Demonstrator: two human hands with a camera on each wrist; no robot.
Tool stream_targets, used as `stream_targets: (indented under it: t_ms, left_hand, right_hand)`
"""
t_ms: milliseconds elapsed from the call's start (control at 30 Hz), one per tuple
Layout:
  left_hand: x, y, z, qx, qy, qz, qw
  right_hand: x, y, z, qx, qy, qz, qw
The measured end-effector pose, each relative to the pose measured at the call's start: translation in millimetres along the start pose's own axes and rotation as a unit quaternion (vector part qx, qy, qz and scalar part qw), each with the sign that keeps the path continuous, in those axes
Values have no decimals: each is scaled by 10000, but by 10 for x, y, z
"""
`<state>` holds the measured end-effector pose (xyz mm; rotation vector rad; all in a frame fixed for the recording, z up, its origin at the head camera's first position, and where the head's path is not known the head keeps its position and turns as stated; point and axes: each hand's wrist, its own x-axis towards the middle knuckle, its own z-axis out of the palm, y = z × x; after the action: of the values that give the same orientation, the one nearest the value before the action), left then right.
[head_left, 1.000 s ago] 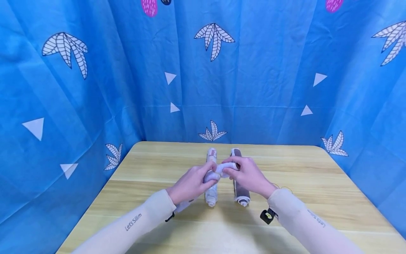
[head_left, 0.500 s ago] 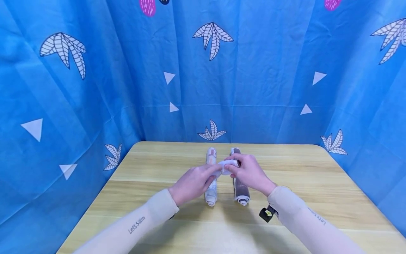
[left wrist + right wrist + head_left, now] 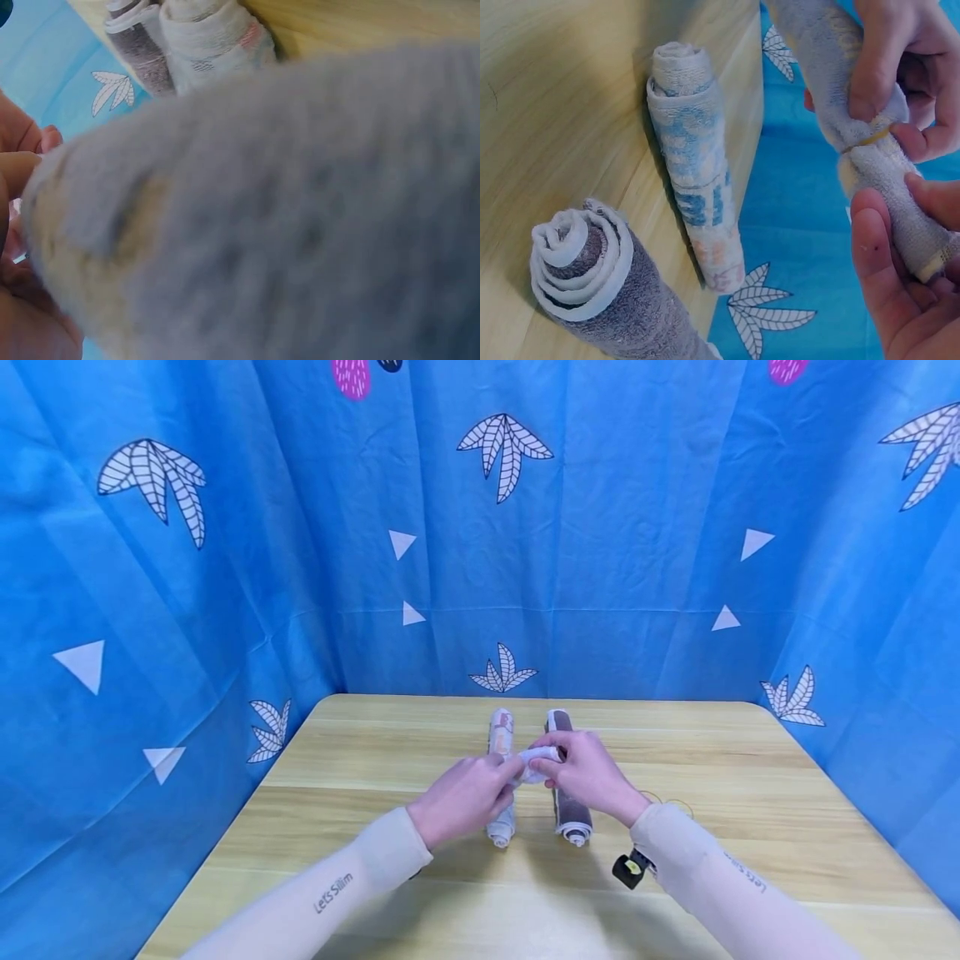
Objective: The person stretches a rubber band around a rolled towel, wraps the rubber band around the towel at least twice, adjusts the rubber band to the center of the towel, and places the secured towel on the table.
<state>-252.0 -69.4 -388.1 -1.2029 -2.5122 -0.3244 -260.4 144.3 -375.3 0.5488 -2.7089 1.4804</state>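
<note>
A rolled light grey towel (image 3: 538, 762) is held between the two hands above the table. My left hand (image 3: 467, 795) grips its middle, with thumb and a fingertip close to a yellow rubber band (image 3: 868, 141) that cinches the roll. Near the other end, my right hand (image 3: 590, 772) pinches the towel between thumb and fingers. The towel's long free part (image 3: 300, 217) fills most of the left wrist view, blurred. Below the hands lie a white patterned rolled towel (image 3: 500, 822) and, to its right, a dark brown rolled towel (image 3: 573, 810) with white edges.
Thin yellow rubber bands (image 3: 681, 804) lie on the wooden table (image 3: 360, 760) beside my right wrist. A blue curtain (image 3: 630, 543) with leaf and triangle prints encloses the table's back and sides.
My left hand has turned over the held towel and shifted slightly right, now hiding its left part. My right hand rose slightly, then came back down, keeping its pinch.
</note>
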Motion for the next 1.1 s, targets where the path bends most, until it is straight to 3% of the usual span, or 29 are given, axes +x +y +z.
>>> stream_targets:
  t_ms: [400,567,700,867,1100]
  left_hand:
    - [-75,-62,96,269,403,549,9973]
    - [-87,-73,90,175,583,603,9963]
    - [-101,-90,82,14,615,415,9972]
    - [-147,-80,35,-423,646,-129,9969]
    - [-102,-39,25,-1212,220,-962,9877]
  right_hand:
    - [2,25,-53,191,-99,223,9995]
    - [17,61,-118,239,-24,279,9993]
    - [15,57,-141,375,84,477,9981]
    - [4,11,-138,500,108,619,9968]
    - [-10,-13,-174,395,-26,467,9981]
